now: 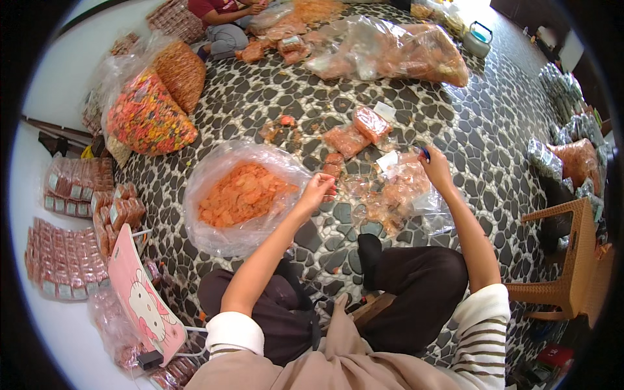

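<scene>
My left hand [318,188] is closed with its fingers pinched together at the right rim of an open clear plastic bag [205,159]. Something small and reddish shows at its fingertips, too small to name. Inside the bag lies a heap of flat orange chips [244,195]. My right hand [437,168] is closed around a small dark-blue object [424,155], mostly hidden by the fingers. Below it lies a pile of clear plastic packets and orange bits [400,188]. Filled packets [372,125] rest beyond, between the two hands.
Large bags of colourful snacks [149,114] stand at the far left. Stacked packs [65,253] and a pink folding table [146,292] are on the left. A brown chair [565,260] stands at the right. Another person [227,29] sits at the back near a big bag [403,55].
</scene>
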Action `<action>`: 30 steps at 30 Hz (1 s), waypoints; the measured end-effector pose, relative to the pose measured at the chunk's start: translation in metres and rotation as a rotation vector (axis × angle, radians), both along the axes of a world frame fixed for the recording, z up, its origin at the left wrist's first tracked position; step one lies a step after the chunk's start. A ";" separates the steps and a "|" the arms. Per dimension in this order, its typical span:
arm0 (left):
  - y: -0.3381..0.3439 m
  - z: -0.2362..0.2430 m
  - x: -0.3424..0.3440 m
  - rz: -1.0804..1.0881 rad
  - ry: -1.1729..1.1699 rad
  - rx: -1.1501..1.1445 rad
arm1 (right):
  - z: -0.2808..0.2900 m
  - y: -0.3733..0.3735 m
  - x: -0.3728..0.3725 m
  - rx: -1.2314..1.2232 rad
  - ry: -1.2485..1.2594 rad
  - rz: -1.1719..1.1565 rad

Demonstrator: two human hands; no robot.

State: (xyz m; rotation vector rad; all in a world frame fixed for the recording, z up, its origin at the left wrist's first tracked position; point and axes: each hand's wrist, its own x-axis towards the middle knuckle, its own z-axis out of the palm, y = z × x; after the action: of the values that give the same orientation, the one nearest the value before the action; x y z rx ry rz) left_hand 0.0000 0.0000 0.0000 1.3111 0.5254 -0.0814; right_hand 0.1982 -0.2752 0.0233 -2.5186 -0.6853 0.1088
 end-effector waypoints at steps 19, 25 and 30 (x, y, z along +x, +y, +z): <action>-0.004 -0.206 0.119 -0.163 0.273 1.652 | -0.166 0.106 -0.005 0.044 0.408 0.198; -0.028 -0.160 0.134 0.136 0.151 1.272 | -0.132 0.114 -0.002 0.066 0.703 0.048; -0.021 -0.081 0.137 0.176 -0.114 0.561 | -0.053 0.136 -0.014 0.309 0.116 0.012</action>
State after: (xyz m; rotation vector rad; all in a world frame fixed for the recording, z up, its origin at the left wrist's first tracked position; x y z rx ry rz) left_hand 0.1365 -0.0214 -0.0807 1.7948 0.5860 0.3058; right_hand 0.1840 -0.1392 -0.0299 -2.1951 -0.6185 0.1404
